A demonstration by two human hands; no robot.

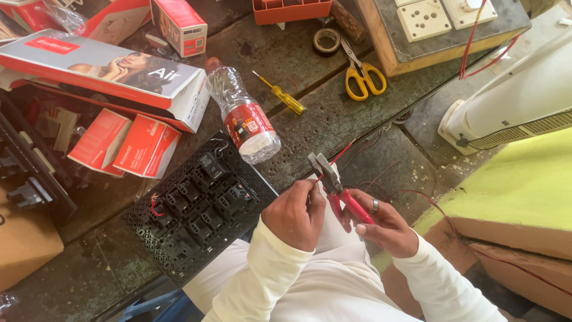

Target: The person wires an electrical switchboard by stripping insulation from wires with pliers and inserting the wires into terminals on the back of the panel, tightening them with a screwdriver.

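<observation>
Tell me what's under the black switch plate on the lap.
The black switch plate, back side up with a short red wire, rests partly on the pale trousers and the stone floor. Anything directly beneath it is covered.

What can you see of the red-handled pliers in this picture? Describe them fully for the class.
The pliers have grey metal jaws and red, seemingly plastic-coated handles. They point up and to the left, jaws near a thin red wire. The right hand grips the handles, thumb laid along one; the left hand is beside the jaws, fingers at the wire. They are held in the air above the person's lap, off the stone floor.
</observation>
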